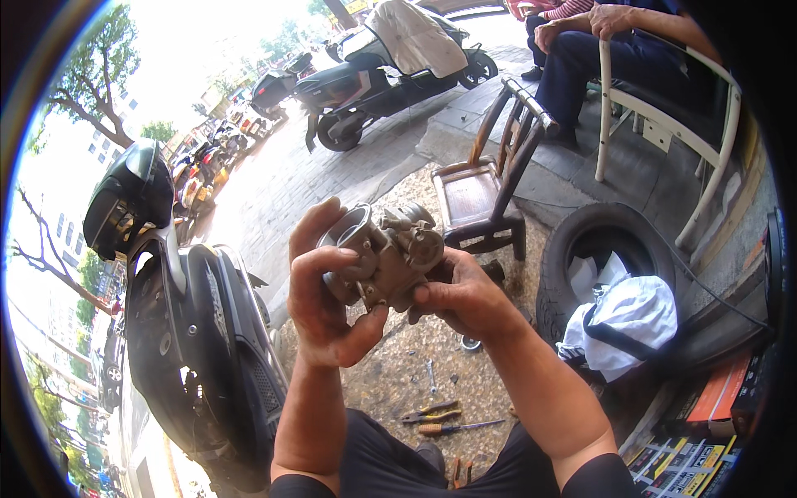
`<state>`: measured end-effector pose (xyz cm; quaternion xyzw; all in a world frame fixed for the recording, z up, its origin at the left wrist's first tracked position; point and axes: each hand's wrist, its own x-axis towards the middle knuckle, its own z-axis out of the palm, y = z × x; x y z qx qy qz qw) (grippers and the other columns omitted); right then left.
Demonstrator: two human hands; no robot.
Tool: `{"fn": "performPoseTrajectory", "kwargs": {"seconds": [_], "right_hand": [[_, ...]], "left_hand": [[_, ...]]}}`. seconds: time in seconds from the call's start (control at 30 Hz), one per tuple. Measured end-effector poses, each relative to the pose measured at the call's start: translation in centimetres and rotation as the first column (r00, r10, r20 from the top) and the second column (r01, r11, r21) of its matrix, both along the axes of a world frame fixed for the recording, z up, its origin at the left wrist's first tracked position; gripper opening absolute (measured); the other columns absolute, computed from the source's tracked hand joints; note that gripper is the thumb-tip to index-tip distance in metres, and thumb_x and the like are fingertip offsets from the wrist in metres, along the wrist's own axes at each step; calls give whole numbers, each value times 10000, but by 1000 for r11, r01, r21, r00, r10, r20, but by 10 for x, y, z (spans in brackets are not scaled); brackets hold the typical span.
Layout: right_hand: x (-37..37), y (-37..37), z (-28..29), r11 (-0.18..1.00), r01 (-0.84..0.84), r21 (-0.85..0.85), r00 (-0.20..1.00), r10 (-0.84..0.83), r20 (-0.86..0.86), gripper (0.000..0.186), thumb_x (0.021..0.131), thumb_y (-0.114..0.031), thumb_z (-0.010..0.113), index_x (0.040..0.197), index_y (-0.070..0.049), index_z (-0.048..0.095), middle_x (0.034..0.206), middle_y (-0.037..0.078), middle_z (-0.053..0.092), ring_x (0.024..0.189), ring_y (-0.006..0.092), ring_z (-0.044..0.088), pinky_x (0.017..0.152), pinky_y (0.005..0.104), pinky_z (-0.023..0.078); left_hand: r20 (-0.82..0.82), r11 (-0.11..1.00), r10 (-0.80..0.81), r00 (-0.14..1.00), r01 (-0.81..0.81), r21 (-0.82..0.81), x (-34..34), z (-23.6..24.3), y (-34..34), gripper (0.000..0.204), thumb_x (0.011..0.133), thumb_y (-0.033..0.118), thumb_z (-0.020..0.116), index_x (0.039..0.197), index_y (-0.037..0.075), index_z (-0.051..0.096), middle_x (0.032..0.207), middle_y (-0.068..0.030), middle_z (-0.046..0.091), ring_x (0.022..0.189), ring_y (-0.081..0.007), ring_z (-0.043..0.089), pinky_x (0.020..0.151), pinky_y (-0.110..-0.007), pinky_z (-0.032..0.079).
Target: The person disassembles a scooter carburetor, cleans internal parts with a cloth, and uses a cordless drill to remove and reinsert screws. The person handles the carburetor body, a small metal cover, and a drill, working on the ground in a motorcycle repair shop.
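Note:
A grey metal carburetor [393, 256] is held up in front of me between both hands. My left hand [320, 290] wraps its left side, fingers around the round intake mouth and thumb against the lower edge. On the right side, my right hand [465, 295] grips the body with its thumb pressed on the lower front; its other fingers are mostly hidden behind. On the speckled ground below lie a small wrench [431, 377], pliers with yellow handles [432, 412] and a screwdriver with an orange handle [440, 429].
A black scooter [199, 349] stands close on my left. A small wooden chair [477, 195] is ahead, with a tire [552, 274] and white cloth [635, 319] to the right. Beyond sits a person [573, 83] by a metal chair frame [604, 124]. Boxes [685, 465] are lower right.

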<state>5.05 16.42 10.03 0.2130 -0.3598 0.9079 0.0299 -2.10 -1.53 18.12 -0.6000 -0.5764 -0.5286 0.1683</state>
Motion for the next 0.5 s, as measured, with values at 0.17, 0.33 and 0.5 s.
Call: {"fn": "performPoseTrajectory", "kwargs": {"seconds": [0.17,0.33,0.5], "right_hand": [[1,6,-1,999,31,16,999,-31,-24,633,839,-290,873,1296,62,611,1085,101,705,922,134,676,753,259,570],[1,9,0,992,87,90,996,-86,-13,659,827,-324,881,1271,86,617,1071,118,710,907,136,683,750,260,573],[2,9,2,990,93,108,995,-97,31,656,824,-341,880,1239,95,619,1023,126,709,868,142,686,729,260,570]], "left_hand": [[39,998,-29,999,31,-61,3,2,2,687,661,105,754,1309,71,528,1543,-298,349,1369,-356,485,1100,-436,440],[376,1000,26,926,-19,-20,14,14,11,919,776,382,815,1499,29,371,1474,-267,438,1269,-342,590,1055,-432,493],[556,963,262,789,-175,-205,16,33,20,751,802,455,774,1358,-11,581,1183,-179,657,1033,-217,669,883,-336,555]]}}
